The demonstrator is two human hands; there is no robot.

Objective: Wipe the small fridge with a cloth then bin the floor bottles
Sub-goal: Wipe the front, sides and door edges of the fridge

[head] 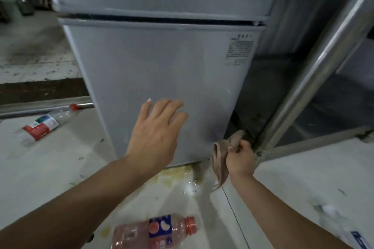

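Small grey fridge (pixel 157 62) — two doors, label sticker (pixel 239 49) top-right.

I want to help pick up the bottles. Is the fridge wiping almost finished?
Can't tell how much is wiped already. Right now the right hand grips the cloth at the bottom corner of the fridge, while the left hand reaches flat toward the door. Still left: the bottles, like the red-label bottle and the pink bottle, both lying on the floor.

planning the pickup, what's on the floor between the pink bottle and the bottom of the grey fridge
In the head view, only stained floor: yellowish patches and a wet glint between the pink plastic bottle and the grey fridge.
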